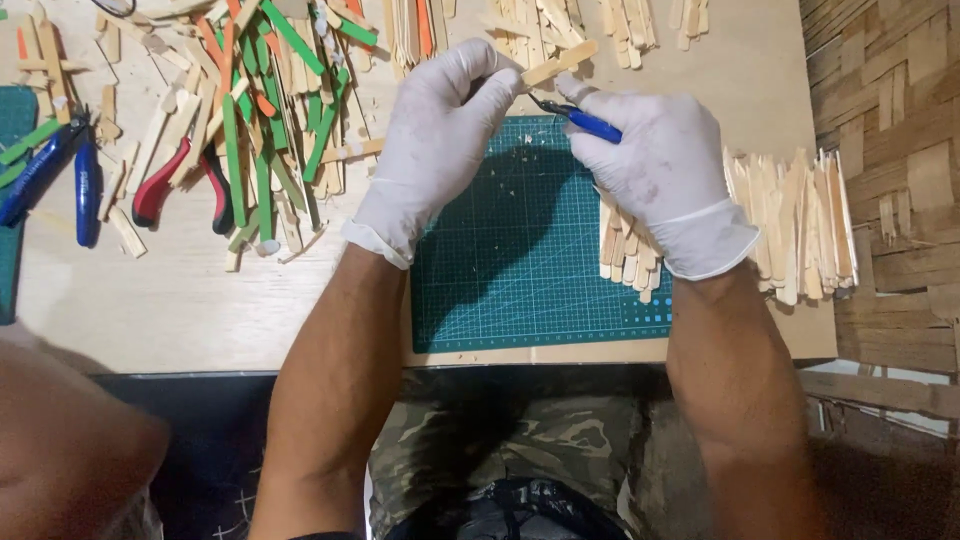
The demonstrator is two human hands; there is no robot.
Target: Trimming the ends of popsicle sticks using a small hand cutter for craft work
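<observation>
Both my hands wear white gloves over a green cutting mat (520, 260). My left hand (440, 130) pinches a plain wooden craft stick (560, 62) that points up and to the right. My right hand (665, 165) grips a small blue-handled cutter (585, 122), its dark jaws touching the stick near my left fingertips. Small wood chips lie scattered on the mat below the hands.
A heap of plain, green and orange sticks (250, 110) lies at the left, with red-handled pliers (160, 185) and blue-handled pliers (60, 170). Cut plain sticks (800, 225) are piled at the mat's right edge. More sticks (560, 25) lie along the far side. A woven mat floor (900, 150) is at right.
</observation>
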